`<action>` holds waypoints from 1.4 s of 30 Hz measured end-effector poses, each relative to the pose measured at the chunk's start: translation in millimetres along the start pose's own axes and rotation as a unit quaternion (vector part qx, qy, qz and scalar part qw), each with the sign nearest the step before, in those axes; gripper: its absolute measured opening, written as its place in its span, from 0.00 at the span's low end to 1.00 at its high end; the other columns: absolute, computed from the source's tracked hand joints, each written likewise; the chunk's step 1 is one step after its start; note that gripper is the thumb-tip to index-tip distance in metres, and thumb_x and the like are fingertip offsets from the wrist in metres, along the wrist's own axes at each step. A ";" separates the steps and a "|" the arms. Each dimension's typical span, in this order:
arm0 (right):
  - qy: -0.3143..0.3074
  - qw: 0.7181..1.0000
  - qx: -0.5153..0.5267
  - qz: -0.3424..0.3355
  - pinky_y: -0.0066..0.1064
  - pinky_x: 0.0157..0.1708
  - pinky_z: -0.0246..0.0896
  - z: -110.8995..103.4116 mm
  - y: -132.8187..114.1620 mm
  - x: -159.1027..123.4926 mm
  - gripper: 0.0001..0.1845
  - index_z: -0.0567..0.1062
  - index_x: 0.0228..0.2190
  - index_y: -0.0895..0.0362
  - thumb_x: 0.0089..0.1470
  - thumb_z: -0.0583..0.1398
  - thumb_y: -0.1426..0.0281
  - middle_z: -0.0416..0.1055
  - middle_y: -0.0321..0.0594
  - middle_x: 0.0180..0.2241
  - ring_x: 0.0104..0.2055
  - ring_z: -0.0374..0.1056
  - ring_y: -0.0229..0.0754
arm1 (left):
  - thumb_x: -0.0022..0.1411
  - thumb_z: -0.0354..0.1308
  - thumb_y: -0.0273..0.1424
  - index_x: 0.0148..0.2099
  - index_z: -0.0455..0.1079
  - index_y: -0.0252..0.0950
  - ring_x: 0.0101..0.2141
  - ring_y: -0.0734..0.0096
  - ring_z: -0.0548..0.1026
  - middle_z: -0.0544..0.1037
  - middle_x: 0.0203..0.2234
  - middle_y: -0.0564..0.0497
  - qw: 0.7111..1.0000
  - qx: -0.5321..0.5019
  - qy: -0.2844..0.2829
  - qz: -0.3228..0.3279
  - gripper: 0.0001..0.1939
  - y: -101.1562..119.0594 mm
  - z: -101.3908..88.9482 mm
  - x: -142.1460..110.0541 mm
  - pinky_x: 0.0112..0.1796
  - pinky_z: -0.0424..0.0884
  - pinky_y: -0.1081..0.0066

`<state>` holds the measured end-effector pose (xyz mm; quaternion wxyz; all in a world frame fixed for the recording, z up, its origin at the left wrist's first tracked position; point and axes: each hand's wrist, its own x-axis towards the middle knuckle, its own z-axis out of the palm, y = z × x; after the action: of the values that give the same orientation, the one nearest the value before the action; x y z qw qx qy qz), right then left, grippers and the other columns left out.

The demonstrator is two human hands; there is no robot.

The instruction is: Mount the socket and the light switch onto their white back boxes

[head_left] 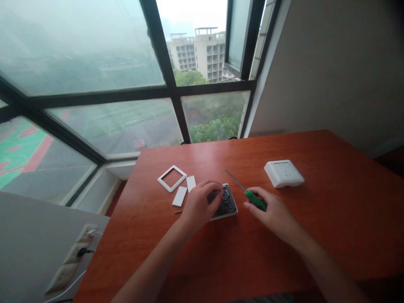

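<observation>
My right hand [274,210] is wrapped round the green handle of a screwdriver [255,200]; its thin metal shaft points up and to the left. My left hand [203,202] reaches over an opened wall switch box [229,203] with a white rim and dark inner parts. Thumb and fingertips of that hand come together in a pinch above the box, and whatever is between them is too small to tell. The hand and fingers cover the left part of the box. Just left of the hand lie two white switch plates [179,196] and a white square frame [172,178].
A white socket box [284,173] sits on the brown table [334,202] at the right. A small metal screw or pin [178,212] lies left of my left wrist. Windows [113,122] rise behind the table, and wall sockets with plugs [83,251] are at the lower left.
</observation>
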<state>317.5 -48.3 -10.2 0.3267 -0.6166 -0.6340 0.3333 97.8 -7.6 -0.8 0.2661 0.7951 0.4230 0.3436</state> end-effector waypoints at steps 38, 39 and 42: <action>-0.014 0.999 0.046 0.006 0.37 0.39 0.67 0.1 -5.3 -4.9 0.19 0.73 0.46 0.58 0.55 0.57 0.63 0.76 0.44 0.38 0.39 0.72 0.47 | 0.58 0.56 0.22 0.37 0.72 0.37 0.42 0.65 0.74 0.77 0.39 0.48 1.000 -0.026 0.004 0.002 0.06 5.9 5.7 0.1 0.44 0.70 0.67; -0.006 1.000 0.009 -0.019 0.38 0.43 0.66 -7.1 -8.0 -6.5 0.19 0.71 0.47 0.58 0.54 0.57 0.66 0.76 0.45 0.41 0.43 0.72 0.48 | 0.58 0.56 0.22 0.37 0.71 0.37 0.41 0.65 0.75 0.77 0.39 0.48 1.000 -0.018 0.006 0.004 0.07 5.2 6.3 -0.3 0.43 0.69 0.67; -0.003 0.993 -0.082 -0.083 0.41 0.50 0.62 -33.1 -17.3 -13.9 0.23 0.68 0.51 0.57 0.52 0.55 0.73 0.73 0.46 0.48 0.49 0.69 0.48 | 0.58 0.56 0.23 0.37 0.71 0.37 0.36 0.66 0.75 0.78 0.33 0.50 0.999 0.025 0.024 -0.009 0.05 -0.4 5.7 -3.3 0.39 0.69 0.68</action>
<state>335.4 -61.8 22.7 0.2993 -0.5859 -0.7091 0.2535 100.7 -10.9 -5.7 0.2392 0.7892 0.4450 0.3492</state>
